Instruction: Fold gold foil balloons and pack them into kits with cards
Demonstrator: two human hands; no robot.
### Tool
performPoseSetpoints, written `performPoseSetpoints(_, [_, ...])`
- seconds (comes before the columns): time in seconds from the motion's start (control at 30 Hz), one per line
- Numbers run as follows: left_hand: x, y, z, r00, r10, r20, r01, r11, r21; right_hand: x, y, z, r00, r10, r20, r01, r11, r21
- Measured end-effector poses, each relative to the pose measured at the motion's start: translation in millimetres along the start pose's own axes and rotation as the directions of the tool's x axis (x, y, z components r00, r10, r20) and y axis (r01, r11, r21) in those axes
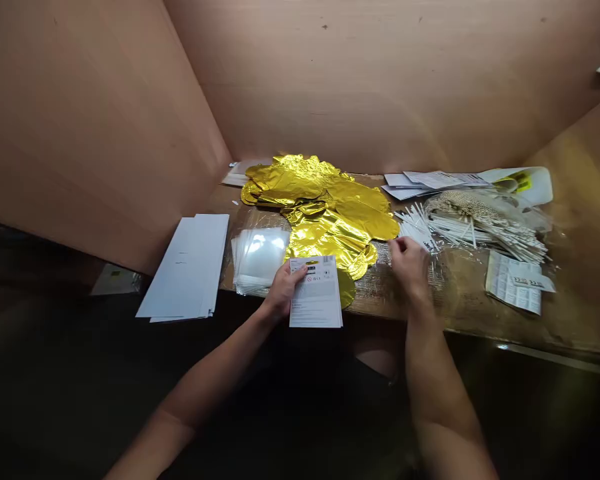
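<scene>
In the head view, my left hand [281,290] grips a white printed card [316,303] at its left edge, thumb on the front. The card is held at the table's front edge, and a second sheet or layer shows along its right side. Beyond it spreads a heap of shiny gold foil balloons [300,183], lying flat. My right hand [411,267] has its fingers pinched together between the gold foil and a loose bunch of thin white sticks [414,223]. What that pinch holds, if anything, is too small to make out. Clear plastic sleeves [263,250] lie left of my left hand.
White sheets [187,267] are stacked at the left, reaching over the table's front edge. At the right are a bag of many white sticks [505,230] and printed label sheets [513,287]. Papers [405,180] lie behind. Wooden panels [330,87] enclose the back and sides.
</scene>
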State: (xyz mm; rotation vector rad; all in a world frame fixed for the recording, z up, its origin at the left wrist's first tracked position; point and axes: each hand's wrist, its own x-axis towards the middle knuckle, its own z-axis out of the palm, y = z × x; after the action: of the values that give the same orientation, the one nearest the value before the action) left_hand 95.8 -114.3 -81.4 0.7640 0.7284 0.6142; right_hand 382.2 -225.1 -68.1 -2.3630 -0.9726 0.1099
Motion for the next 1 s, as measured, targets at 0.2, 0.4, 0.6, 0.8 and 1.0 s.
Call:
performPoseSetpoints(0.2, [17.9, 11.0, -2.6, 0.998, -0.036, -0.058, 0.033, 0.998, -0.058, 45.2, 52.1, -11.2, 0.991, 0.134, -0.013, -0.132, 0.956, -0.263])
performPoseSetpoints(0.4, [18.8, 18.1, -7.3, 0.998, -0.027, -0.057, 0.020, 0.993, -0.116, 15.4, 38.3, -12.9, 0.984, 0.160, -0.083, -0.165, 0.985, -0.052])
performPoseSetpoints(0.6, [17.6, 17.1, -5.7, 0.993, 0.055, -0.107, -0.066, 0.993, -0.097, -63.8, -62.7, -0.9, 0.845, -0.205, 0.493, -0.235, 0.687, 0.688])
performPoseSetpoints(0.8, [12.9, -0.3, -15.2, 0.985, 0.127, -0.112, -0.128, 0.992, -0.003, -88.6, -95.8, 36.8, 0.926, -0.116, 0.359, -0.172, 0.716, 0.677])
performPoseSetpoints(1.0, [-6.9, -14.3, -31.4, 0.903, 0.426, -0.050, -0.341, 0.783, 0.520, -128.1, -84.2, 62.7, 0.796, -0.174, 0.580, -0.362, 0.630, 0.686])
